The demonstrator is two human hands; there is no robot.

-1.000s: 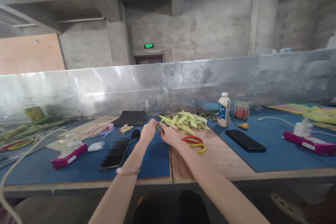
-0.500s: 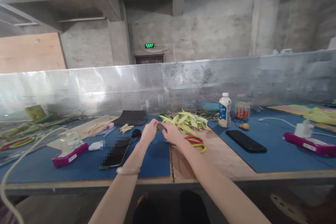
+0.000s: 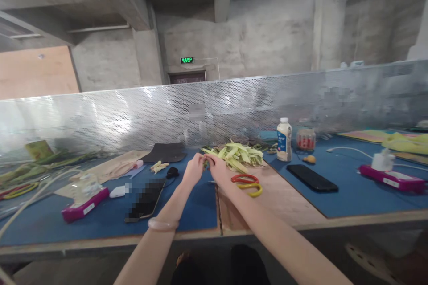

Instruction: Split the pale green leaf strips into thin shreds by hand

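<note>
My left hand [image 3: 194, 169] and my right hand [image 3: 216, 168] meet over the middle of the table, fingertips pinched together. Between and below the fingers a bit of dark green shows, too small to make out. Just behind and to the right of my right hand lies a heap of pale green leaf strips [image 3: 242, 155]. Scissors with red and yellow handles [image 3: 256, 189] rest beside my right wrist, their blades largely hidden. A whitish bracelet [image 3: 163, 224] circles my left wrist.
Left of my hands are a tablet-like device [image 3: 149, 198], a purple power strip [image 3: 86, 205] and a dark sheet [image 3: 164, 152]. On the right stand a bottle [image 3: 284, 140] and a jar [image 3: 306, 139], with a black phone [image 3: 312, 178] in front and another purple power strip [image 3: 391, 179].
The view has shifted slightly. My hands remain together, with my right hand's fingers now drawn in closer to my left fingertips.
</note>
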